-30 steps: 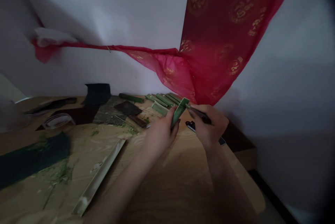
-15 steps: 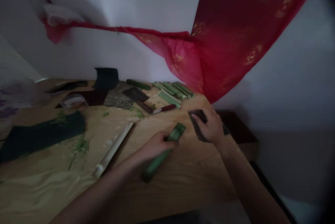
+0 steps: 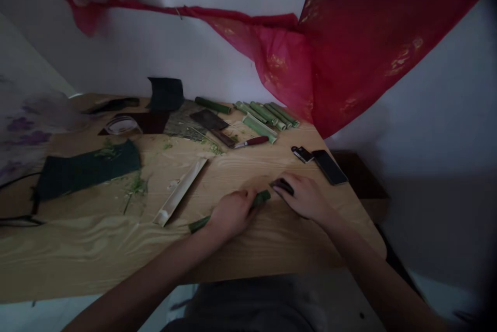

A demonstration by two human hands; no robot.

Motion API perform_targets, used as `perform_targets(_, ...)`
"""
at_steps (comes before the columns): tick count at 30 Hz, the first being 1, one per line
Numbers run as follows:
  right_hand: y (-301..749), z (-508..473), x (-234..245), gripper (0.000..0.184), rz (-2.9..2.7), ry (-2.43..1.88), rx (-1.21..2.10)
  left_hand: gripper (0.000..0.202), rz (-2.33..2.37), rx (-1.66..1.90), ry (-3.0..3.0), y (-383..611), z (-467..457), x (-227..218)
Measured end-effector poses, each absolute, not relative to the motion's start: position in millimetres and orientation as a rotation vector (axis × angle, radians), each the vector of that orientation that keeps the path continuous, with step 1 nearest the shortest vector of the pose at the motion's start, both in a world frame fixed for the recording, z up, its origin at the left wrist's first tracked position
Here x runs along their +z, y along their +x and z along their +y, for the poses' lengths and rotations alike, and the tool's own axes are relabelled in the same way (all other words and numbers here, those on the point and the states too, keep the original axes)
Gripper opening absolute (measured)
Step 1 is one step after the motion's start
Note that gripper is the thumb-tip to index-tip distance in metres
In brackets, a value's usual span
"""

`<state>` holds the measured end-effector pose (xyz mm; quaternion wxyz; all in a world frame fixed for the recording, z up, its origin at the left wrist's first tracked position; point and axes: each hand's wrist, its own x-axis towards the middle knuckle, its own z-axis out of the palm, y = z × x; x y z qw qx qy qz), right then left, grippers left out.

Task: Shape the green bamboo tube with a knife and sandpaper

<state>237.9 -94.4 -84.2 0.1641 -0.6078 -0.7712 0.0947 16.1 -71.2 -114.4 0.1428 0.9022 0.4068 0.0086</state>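
Observation:
My left hand (image 3: pixel 232 214) is closed over a green bamboo piece (image 3: pixel 262 198), which lies slantwise at the table top; its middle is hidden under the hand. Just right of the bamboo's far end, my right hand (image 3: pixel 305 196) pinches a small dark piece that looks like folded sandpaper (image 3: pixel 282 185). A narrow gap shows between this dark piece and the bamboo. To the left lies a pale split bamboo strip (image 3: pixel 181 192), hollow side up.
Several green bamboo pieces (image 3: pixel 267 114) lie at the back, near a red-handled knife (image 3: pixel 252 141). A phone (image 3: pixel 329 167) and a small black object (image 3: pixel 302 154) are by the right edge. Dark green sheets (image 3: pixel 89 166) and green shavings (image 3: pixel 136 184) are on the left. Red cloth (image 3: pixel 349 62) hangs behind.
My right hand has come down and left, away from the phone, with the dark piece. My left hand has lowered the bamboo onto the table. The view has tilted downward.

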Motion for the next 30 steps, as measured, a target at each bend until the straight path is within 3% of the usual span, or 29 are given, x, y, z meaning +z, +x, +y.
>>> perform_targets(9,231.1,-100.3,-96.1,0.018,-2.216,-1.755,0.263,0.044,1.142,-0.011,2.646,16.0,-64.8,-120.1)
perform_targets(17,200.1,-86.6,-109.0,0.024,-2.290,-1.952,0.172,0.041,1.311,0.062,2.389,20.9,-75.3,-127.7)
perform_targets(30,201.3,-76.4,-120.2,0.019,-2.071,-1.886,0.402,0.038,1.394,0.215,2.301,24.6,-88.6,-132.1)
